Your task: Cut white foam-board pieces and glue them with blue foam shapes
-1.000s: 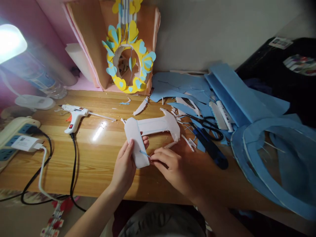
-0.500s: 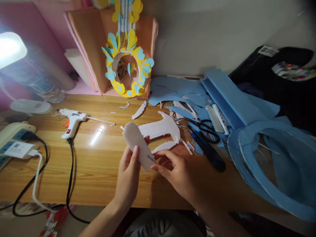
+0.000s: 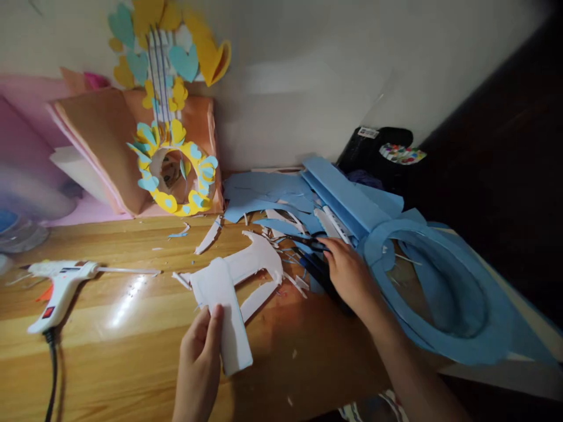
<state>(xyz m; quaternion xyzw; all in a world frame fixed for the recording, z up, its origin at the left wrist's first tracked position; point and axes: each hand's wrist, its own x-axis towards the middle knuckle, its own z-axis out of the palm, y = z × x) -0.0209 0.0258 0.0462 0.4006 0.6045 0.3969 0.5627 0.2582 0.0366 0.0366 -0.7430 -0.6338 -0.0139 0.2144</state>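
My left hand point(image 3: 200, 346) pinches a white strip of foam or card point(image 3: 231, 328) with one rounded end, tilted above the table. My right hand point(image 3: 349, 272) reaches across to the black scissors point(image 3: 303, 239), its fingers closed at their handles. The scissors lie among blue and white offcuts, their blades pointing left. Beneath my right hand is a blue and black cutter knife point(image 3: 313, 271), partly hidden. Behind the held strip, a larger white cut-out sheet point(image 3: 259, 261) with curved edges rests on the wood.
A white glue gun point(image 3: 61, 287) with a glue stick and cord lies at the left. Blue rings point(image 3: 378, 287) and folded blue sheets point(image 3: 338, 187) fill the right side. A guitar-shaped paper decoration point(image 3: 169, 202) leans at the back. Scraps litter the wooden table point(image 3: 132, 363).
My right hand has let go of the white strip and moved right to the scissors. My left hand still holds the strip, now more upright. The view has swung right.
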